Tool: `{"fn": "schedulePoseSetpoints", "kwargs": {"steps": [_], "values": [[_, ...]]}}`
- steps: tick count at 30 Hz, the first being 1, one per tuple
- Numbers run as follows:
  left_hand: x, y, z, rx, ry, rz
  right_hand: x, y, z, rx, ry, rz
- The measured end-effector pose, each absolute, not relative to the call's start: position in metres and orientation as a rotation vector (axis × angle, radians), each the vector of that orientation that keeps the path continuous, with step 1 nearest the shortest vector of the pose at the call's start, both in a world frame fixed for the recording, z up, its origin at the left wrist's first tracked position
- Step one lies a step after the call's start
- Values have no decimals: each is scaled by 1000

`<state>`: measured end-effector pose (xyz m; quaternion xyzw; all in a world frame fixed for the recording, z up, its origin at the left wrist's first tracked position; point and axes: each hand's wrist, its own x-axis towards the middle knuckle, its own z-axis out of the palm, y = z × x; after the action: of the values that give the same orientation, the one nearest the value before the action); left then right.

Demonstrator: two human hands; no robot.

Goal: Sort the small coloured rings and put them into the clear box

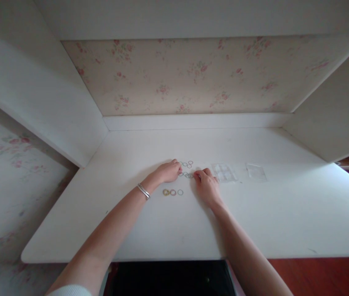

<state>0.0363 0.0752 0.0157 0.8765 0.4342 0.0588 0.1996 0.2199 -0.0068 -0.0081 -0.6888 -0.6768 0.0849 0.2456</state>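
Both forearms stretched fwd, L hand point(168, 172) & R hand point(207, 185) palm-down, fingers curled together on small rings point(187, 175)

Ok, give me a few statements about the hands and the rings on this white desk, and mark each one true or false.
1. The left hand wears a bracelet on its wrist. True.
2. Three rings lie in a row near the wrists. True.
3. The right hand holds the clear tray. False: the tray lies on the desk beside it.
4. Both hands are lifted off the desk. False: they rest on it, by the small rings.
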Motion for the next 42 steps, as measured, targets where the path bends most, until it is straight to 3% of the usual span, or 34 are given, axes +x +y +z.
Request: {"fn": "schedulePoseSetpoints", "kwargs": {"steps": [11,16,23,29,36,42], "values": [[-3,50,5,2116,1317,783,199,-26,0,-1357,-1969,345],[-31,18,7,1860,1358,790,184,-37,4,-1244,-2193,412],[-33,3,16,2061,1235,897,181,-39,5,-1248,-2280,405],[-23,-14,24,2221,1229,829,179,-40,6,-1217,-2268,412],[-11,-33,27,2553,1343,515,191,-29,5,-1401,-1680,476],[-4,-36,29,2678,1342,344,197,-24,8,-1456,-1569,453]]}}
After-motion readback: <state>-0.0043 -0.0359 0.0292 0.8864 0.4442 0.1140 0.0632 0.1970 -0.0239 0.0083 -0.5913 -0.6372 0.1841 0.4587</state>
